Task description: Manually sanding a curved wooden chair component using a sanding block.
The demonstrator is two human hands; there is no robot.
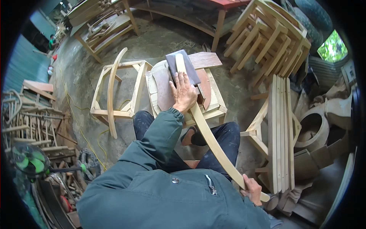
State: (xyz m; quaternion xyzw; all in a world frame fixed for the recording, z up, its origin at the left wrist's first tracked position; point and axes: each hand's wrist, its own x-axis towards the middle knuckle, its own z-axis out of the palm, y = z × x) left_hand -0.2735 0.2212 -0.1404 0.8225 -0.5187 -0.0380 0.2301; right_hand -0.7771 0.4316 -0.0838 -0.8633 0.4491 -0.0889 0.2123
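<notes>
Left hand (183, 93): laid palm-down, fingers spread and lightly curled, pressing a dark grey rectangular sanding sheet (182, 68) onto the upper end of the long curved pale wooden slat (207, 133). The sheet is wrapped over the slat's top, its far end overhanging toward the rear edge of the stool.

Right hand (252, 189): closed around the lower end of the same slat, close to the person's right hip; the tip of the slat juts out just past the fist.

Long curved pale wooden slat: runs diagonally from the far middle of the small unfinished wooden stool (213, 103) down across the person's lap to the right hand. Its upper part rests on the stool top; its lower part hangs free, held only by the hand.

Small unfinished wooden stool: stands on the concrete floor (160, 42) directly before the person's knees. It bears a reddish-brown flat board (206, 60) at its rear edge and a rounded pale board (154, 86) at its left edge, under the slat.

Second curved pale slat (111, 91): lies across an open pale wooden chair frame (131, 86), just left of the stool.

Stack of pale wooden stool frames (267, 38): far right of the floor, well apart from the hands.

Upright bundle of flat pale wooden boards (280, 129): right of the person's right knee, near the right hand.

Green-bladed electric fan (28, 160): lower left, beside a pile of thin wooden sticks (34, 122).

Person's clothing: dark green jacket (152, 191), dark trousers (227, 139).
</notes>
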